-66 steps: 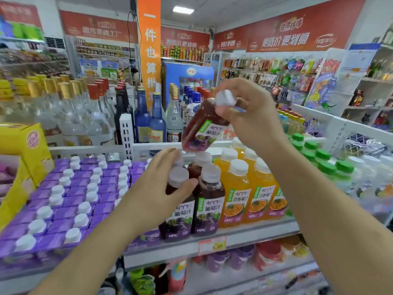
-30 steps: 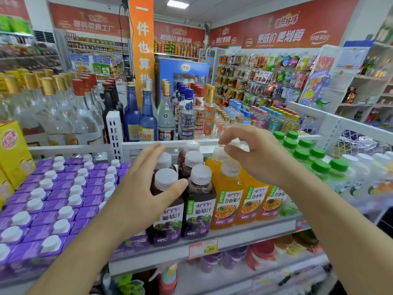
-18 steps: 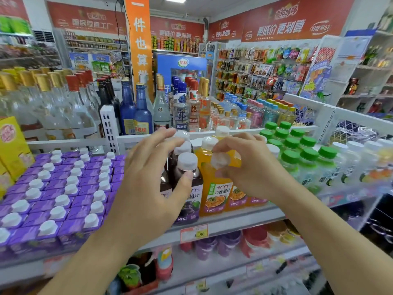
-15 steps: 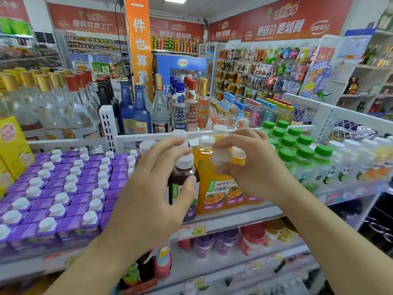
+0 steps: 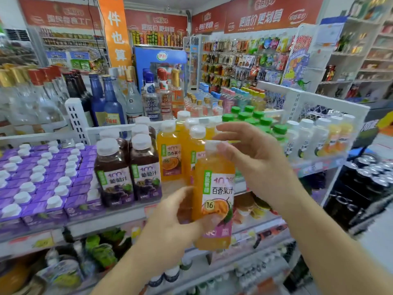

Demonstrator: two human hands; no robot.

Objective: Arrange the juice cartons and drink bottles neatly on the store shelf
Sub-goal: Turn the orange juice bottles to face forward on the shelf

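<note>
**shelfguy:** So how far along was it at that pt? Looked half done imo. The purple juice cartons [image 5: 42,182] sat in tidy rows on the left of the shelf [image 5: 119,216], white caps all lined up. Two grape juice bottles [image 5: 127,169] stood at the front edge, labels facing out, more behind. But one orange juice bottle [image 5: 214,196] was off the shelf, out in front of it, upright.

**aisle9:** Yeah. Left hand [image 5: 170,222] was wrapped round its lower part, thumb across the front near the label. Right hand [image 5: 253,154] was loose up by the white cap, fingers spread, thumb just touching or nrly touching the cap. Couldn't tell if it was pinching, prob not. The other orange bottles [image 5: 174,152] behind had a gap at the front, so I'd guess that one had to go back there. That's what was left, afaict.

**shelfguy:** Materials?

**aisle9:** Clear plastic, squarish body w/ rounded shoulders, glossy wrap label, chunky ribbed-looking cap. Cartons were matte card, boxy. Green-capped bottles [image 5: 255,122] to the right already looked in order.
</note>
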